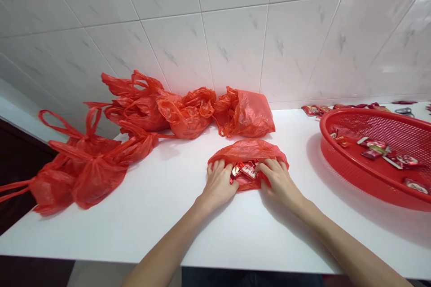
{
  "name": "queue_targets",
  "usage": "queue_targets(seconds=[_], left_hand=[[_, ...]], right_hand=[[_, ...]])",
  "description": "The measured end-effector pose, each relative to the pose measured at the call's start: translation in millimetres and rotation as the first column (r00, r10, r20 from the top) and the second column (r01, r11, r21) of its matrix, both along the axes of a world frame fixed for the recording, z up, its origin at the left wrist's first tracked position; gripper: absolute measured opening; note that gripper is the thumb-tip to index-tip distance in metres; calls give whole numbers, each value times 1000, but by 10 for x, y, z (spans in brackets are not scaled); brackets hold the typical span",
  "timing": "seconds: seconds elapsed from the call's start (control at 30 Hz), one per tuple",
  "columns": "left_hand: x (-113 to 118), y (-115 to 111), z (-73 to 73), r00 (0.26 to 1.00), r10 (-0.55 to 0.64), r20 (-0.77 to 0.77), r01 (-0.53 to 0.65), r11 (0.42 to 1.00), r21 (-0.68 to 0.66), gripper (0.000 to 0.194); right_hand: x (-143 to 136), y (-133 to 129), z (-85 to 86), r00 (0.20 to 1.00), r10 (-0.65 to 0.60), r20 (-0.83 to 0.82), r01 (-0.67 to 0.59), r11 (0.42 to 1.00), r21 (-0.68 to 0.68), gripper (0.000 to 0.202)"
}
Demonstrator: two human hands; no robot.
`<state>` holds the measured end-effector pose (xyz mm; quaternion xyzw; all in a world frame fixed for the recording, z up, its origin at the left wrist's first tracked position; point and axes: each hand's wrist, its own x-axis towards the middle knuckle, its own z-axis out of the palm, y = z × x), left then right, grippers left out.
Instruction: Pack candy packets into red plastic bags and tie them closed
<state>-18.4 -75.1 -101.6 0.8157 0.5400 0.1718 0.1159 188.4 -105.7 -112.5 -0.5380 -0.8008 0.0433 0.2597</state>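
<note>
A red plastic bag (251, 149) lies on the white table in front of me, its mouth facing me. Several small wrapped candies (249, 170) in red, white and gold show inside the opening. My left hand (219, 184) grips the left side of the bag's mouth, fingers curled over the edge. On the other side, my right hand (276, 179) holds the bag's rim, with its fingertips close to the candies. Parts of the fingers of both hands are hidden in the folds of plastic.
Filled red bags (97, 175) stand at the left, some with tied handles, and more red bags (188, 112) line the tiled wall (232, 49). To the right sits a red mesh basket (363, 179) holding several wrapped packets (375, 145). Small packets (311, 110) and scissors (404, 111) lie behind it.
</note>
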Motion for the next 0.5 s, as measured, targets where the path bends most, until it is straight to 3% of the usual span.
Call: queue_targets(seconds=[0.07, 0.2, 0.33, 0.43, 0.5], left_hand=[[0, 0, -12, 1000, 4, 5, -4, 1000, -10, 26], [16, -4, -22, 999, -11, 52, 12, 1000, -18, 29], [38, -12, -9, 999, -5, 52, 6, 1000, -24, 24], [53, -16, 18, 999, 23, 37, -22, 999, -43, 20], [59, -12, 28, 998, 16, 58, -13, 999, -38, 31]], right_hand=[[-8, -6, 19, 1000, 28, -14, -28, 999, -18, 14], [-59, -15, 27, 1000, -15, 20, 16, 997, -75, 23], [-93, -13, 8, 997, -59, 55, 65, 991, -116, 19], [-86, -8, 9, 998, -58, -2, 58, 997, -59, 13], [-72, -2, 22, 997, -28, -74, 29, 999, 17, 9]])
